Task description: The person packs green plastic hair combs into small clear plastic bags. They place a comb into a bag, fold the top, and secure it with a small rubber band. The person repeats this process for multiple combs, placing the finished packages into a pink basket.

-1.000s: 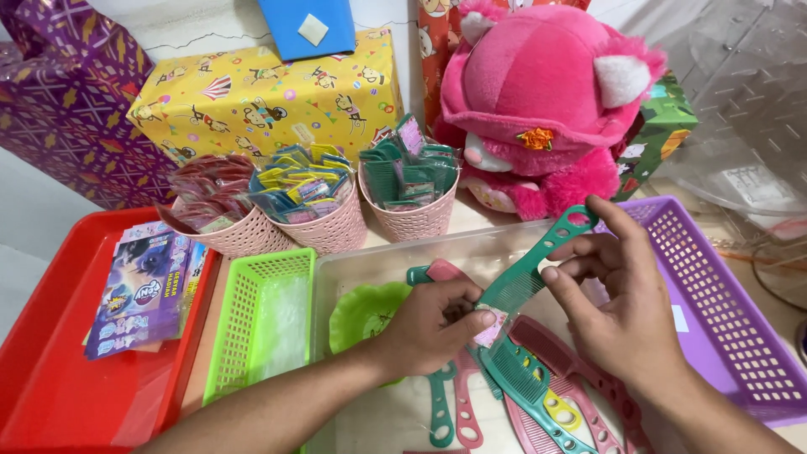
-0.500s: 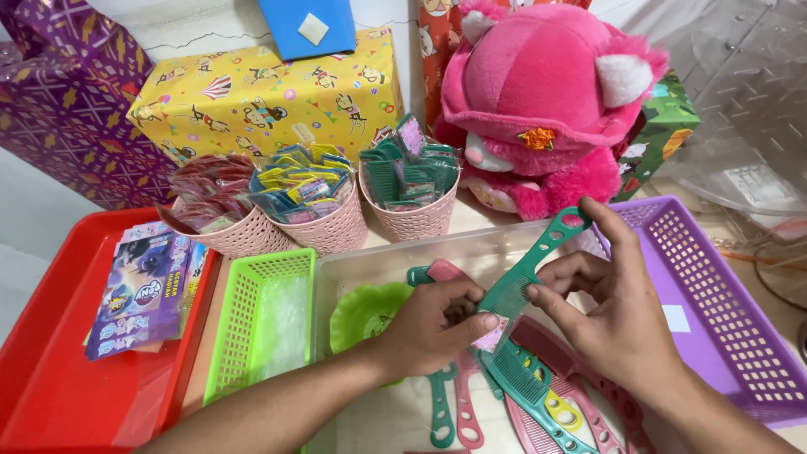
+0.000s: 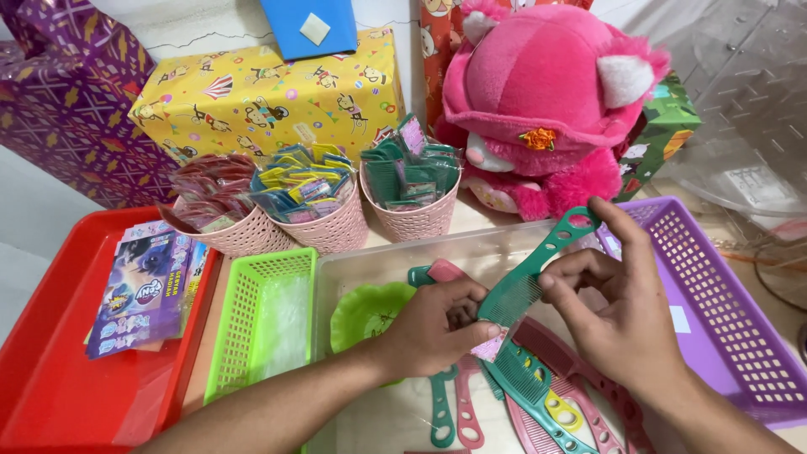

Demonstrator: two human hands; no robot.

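Both hands held one teal comb [image 3: 528, 282]: left hand [image 3: 437, 324] fingers pinched its toothed end, right hand [image 3: 626, 307] fingers closed around its handle; more combs [image 3: 538, 403] lay beneath the fingers.

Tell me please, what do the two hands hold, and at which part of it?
Both hold one teal comb: the left hand pinches its toothed lower end, the right hand grips the handle near its looped top.

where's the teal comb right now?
Head view, right of centre: the teal comb is held tilted between the left hand and right hand, above the clear bin, between the green basket and purple basket.
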